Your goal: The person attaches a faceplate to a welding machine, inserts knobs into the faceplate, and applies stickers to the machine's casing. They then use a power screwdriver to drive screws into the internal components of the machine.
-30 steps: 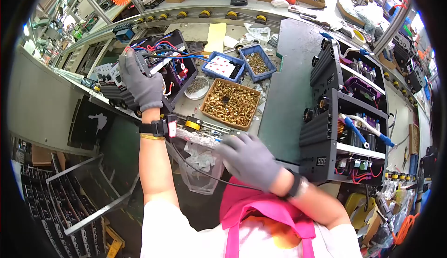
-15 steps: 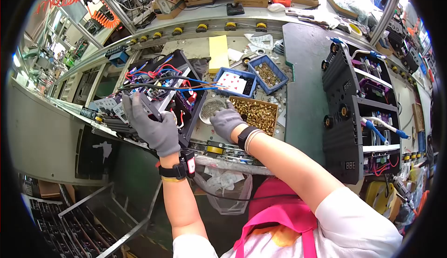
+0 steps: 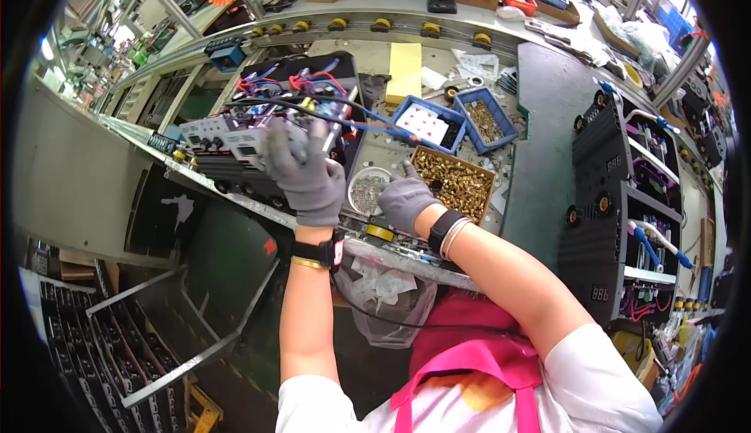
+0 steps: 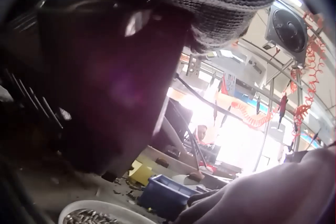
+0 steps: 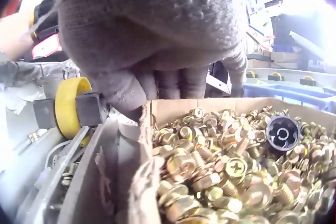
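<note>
My gloved left hand lies against the pale front panel of a black electronic unit, its fingers stretched upward over it. Red, blue and black wires run out of the unit's exposed interior. My gloved right hand is at the white round dish of small screws, fingertips down at its near right side. In the right wrist view its fingers bend down beyond the cardboard box of brass-coloured bolts; their tips are hidden, so I cannot tell whether they pinch a screw. A black round piece lies among the bolts.
Behind the bolts stand a blue tray with red-marked white cards and another blue tray of small hardware. Two black units stand on the right. A yellow sheet lies farther back. A plastic bag hangs below the front edge.
My right hand has come up from near my body to the screw dish. The left hand has shifted along the unit, whose front panel now shows more fully. The head view has shifted.
</note>
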The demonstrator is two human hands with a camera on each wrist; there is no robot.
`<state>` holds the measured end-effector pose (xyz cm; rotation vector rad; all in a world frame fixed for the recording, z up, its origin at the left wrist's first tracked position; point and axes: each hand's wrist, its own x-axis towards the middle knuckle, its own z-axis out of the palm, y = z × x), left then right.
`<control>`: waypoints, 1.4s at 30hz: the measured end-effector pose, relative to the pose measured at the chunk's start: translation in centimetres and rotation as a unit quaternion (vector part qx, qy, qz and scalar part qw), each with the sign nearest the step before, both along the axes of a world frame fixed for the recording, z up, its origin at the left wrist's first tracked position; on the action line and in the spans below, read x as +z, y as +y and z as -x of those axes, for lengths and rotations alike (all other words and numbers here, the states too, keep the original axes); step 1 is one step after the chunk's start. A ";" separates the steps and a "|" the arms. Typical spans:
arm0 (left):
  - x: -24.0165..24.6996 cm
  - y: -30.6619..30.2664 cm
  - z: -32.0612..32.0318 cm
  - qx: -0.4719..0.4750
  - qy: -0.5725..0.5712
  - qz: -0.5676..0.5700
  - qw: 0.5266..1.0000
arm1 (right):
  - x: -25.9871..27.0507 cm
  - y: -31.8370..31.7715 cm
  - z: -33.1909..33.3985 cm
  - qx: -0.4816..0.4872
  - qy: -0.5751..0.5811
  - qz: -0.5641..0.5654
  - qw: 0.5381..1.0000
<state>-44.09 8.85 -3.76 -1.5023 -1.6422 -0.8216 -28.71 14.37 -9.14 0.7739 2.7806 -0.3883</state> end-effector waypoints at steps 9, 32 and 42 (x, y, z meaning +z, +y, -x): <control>3.3 -4.1 -2.6 0.028 -0.100 0.122 0.987 | 0.6 1.6 2.9 -0.053 0.006 -0.010 0.999; -2.6 -14.6 -10.5 -0.271 -0.779 0.166 0.541 | -2.5 3.4 2.9 -0.116 0.166 -0.016 0.979; -0.3 -14.9 -10.6 -0.317 -0.901 0.092 0.282 | 1.9 0.1 0.6 -0.143 0.527 0.019 0.838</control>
